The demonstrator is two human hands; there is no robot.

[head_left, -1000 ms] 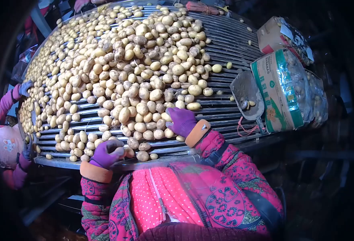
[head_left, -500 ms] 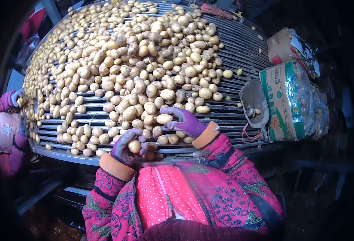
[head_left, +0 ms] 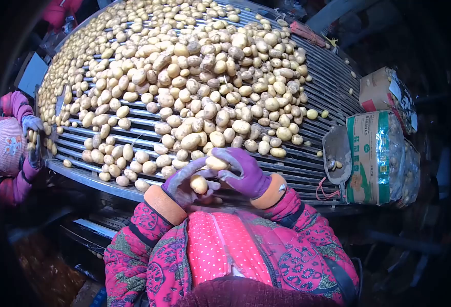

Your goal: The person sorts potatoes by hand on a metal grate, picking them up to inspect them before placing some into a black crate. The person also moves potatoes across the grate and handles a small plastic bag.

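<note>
- Left hand (head_left: 182, 185): purple glove, half curled, grasping the lower potato (head_left: 198, 184). Thumb and fingers are bent around it; its near face is exposed.
- Right hand (head_left: 247, 175): purple glove, thumb and fingers bent in a loose C, grasping the upper potato (head_left: 216, 162) at the finger ends. Palm is not filled.
- Hands are close together, fingertips nearly meeting. Left fingers reach up beside the upper potato; can't tell whether they touch it too.
- Both held potatoes sit at the near edge of the slatted table (head_left: 330, 82), in front of the torso, lower one nearer the body.
- Potato heap (head_left: 225, 92): spread over the middle and left of the slats, piled thickest mid-table, nearest loose ones just beyond the hands.
- Orange cuffs (head_left: 165, 204) at both wrists, patterned pink sleeves behind them.
- Right of the hands, well apart: grey scoop (head_left: 337, 146) with a few small potatoes inside, pink cord (head_left: 327, 194) by its handle, green-and-white carton (head_left: 363, 153) just beside it. Second carton (head_left: 375, 89) stands behind that one.
- Far left: a co-worker's gloved hand (head_left: 32, 124) at the table edge, near small potatoes. Exact grip too small to read.
</note>
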